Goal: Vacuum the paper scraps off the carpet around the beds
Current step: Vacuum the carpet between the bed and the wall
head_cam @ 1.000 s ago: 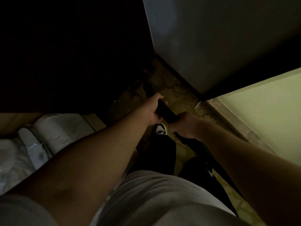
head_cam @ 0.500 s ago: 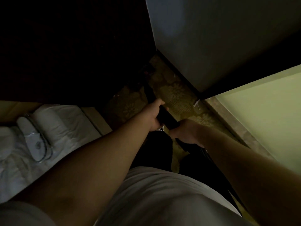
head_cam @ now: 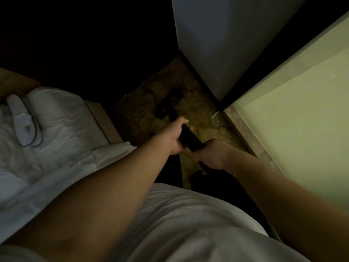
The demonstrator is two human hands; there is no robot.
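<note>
Both of the person's arms reach forward and down from a white shirt (head_cam: 188, 224) into a narrow, dim gap beside a bed (head_cam: 56, 133). The left hand (head_cam: 176, 138) is clenched round the black vacuum wand (head_cam: 190, 139), fingers wrapped over its upper side, thumb underneath. The right hand (head_cam: 211, 156) grasps the same wand just behind it, nearer the body, with the knuckles turned up. A short bare stretch of the wand shows between the two hands.

The wand slopes away from the person towards the patterned carpet (head_cam: 200, 112). Its far end runs into a dark shape on the floor that is probably the vacuum's head, though the light is too poor to be sure.

A few small white paper scraps (head_cam: 214, 116) lie on the carpet at the foot of the corner where a grey panel (head_cam: 217, 44) meets the green wall (head_cam: 302, 114). They sit just beside the pale skirting (head_cam: 245, 140) and to the right of the wand, apart from it.

The bed lies to the left, covered in rumpled white bedding, its edge close along the left forearm. On the bedding, well away from the hands, a thin dark cord (head_cam: 35, 127) loops round a pale object.
</note>
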